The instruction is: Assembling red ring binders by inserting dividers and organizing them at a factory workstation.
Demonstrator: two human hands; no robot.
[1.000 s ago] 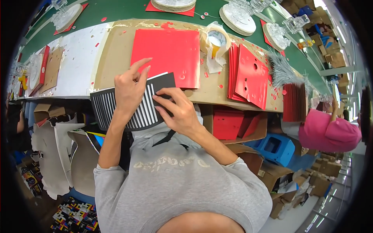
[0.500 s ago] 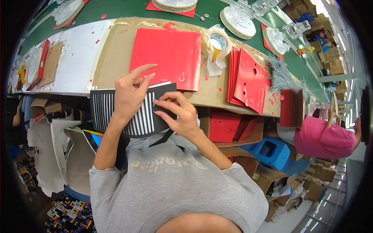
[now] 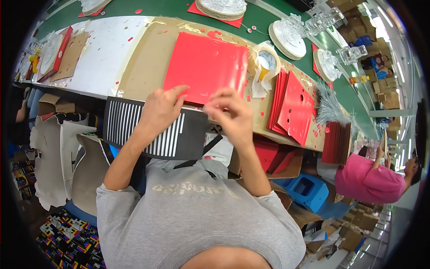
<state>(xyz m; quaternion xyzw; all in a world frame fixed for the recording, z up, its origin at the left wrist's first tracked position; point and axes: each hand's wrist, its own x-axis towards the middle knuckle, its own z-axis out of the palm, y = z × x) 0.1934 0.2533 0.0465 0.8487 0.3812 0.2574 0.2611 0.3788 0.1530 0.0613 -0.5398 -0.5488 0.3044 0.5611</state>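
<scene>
A black sheet (image 3: 191,142) with a row of narrow white strips (image 3: 123,121) lies across my lap, against the front edge of the table. My left hand (image 3: 159,110) is over its middle, index finger and thumb stretched out and apart, with nothing seen between them. Just off the sheet's upper right corner is my right hand (image 3: 233,114), blurred by motion. Its fingers and thumb are bunched together; whatever they may hold is too smeared to see. A stack of glossy red sheets (image 3: 206,67) lies beyond both hands.
A tape roll (image 3: 265,60) and red punched boards (image 3: 293,110) stand on the table's right. Beside them are silvery ties (image 3: 331,105). Clear plastic parts sit on the green belt (image 3: 174,10). A blue stool (image 3: 307,190) and a person in pink (image 3: 371,179) are at right.
My right hand has lifted off the black sheet's right part and moved right, past its corner. My left hand has shifted slightly right. The whole view has shifted a little.
</scene>
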